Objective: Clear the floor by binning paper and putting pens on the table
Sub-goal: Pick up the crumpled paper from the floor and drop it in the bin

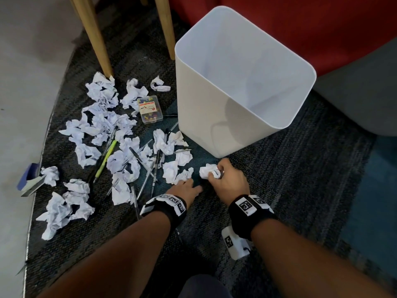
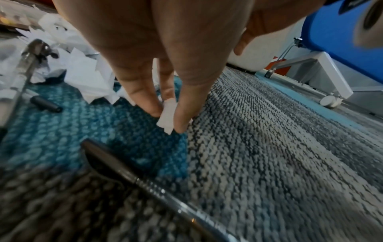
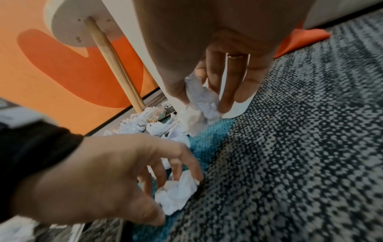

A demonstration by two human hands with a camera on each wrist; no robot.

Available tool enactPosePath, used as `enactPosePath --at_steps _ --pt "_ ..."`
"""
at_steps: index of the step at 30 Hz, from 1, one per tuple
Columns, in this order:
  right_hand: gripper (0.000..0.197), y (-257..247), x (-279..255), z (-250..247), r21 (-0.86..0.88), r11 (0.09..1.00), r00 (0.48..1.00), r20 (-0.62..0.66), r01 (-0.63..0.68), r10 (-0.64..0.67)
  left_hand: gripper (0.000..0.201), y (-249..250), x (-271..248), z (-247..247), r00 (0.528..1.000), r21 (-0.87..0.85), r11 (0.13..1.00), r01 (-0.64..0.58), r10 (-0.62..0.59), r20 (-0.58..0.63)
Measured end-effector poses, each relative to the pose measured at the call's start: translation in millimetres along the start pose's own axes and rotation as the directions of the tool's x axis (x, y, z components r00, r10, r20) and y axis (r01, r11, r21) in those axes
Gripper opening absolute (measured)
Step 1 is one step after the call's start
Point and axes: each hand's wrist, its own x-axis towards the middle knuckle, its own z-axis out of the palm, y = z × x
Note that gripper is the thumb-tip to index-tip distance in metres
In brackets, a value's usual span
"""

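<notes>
Several crumpled paper balls [image 1: 96, 123] and several pens [image 1: 148, 168], one of them green [image 1: 106, 159], lie on the carpet left of the white bin [image 1: 204, 117]. My right hand [image 1: 217, 175] grips one crumpled ball [image 1: 207, 171] just in front of the bin's near corner; the right wrist view shows its fingers curled round that ball [image 3: 201, 101]. My left hand [image 1: 189, 182] is on the floor beside it, fingers curled over another small paper ball [image 3: 176, 193]. In the left wrist view, paper [image 2: 167, 114] shows between its fingertips. A pen [image 2: 145, 183] lies under that wrist.
A clear box of coloured pushpins [image 1: 150, 109] sits among the papers. Two wooden table legs [image 1: 94, 35] stand at the back left. Red seating [image 1: 300, 24] and a grey seat [image 1: 365, 93] are behind and right of the bin. A blue object [image 1: 30, 175] lies at the carpet's left edge.
</notes>
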Motion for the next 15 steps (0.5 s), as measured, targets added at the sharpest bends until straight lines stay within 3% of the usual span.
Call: enactPosePath --at_steps 3,8,15 --pt "0.026 -5.5 -2.3 3.1 0.075 0.997 1.0 -0.013 0.021 -0.02 0.052 -0.1 -4.6 -0.4 1.0 -0.044 0.999 0.012 -0.012 0.012" --pt "0.028 -18.5 -9.7 6.9 0.163 0.975 0.969 -0.218 0.151 -0.114 0.056 1.4 -22.4 -16.0 0.995 -0.075 0.997 0.004 -0.011 -0.097" --pt "0.033 -63.0 -30.4 -11.8 0.348 0.859 0.897 -0.37 0.376 -0.243 0.054 -15.6 -66.8 -77.1 0.983 -0.101 0.995 0.024 -0.042 -0.18"
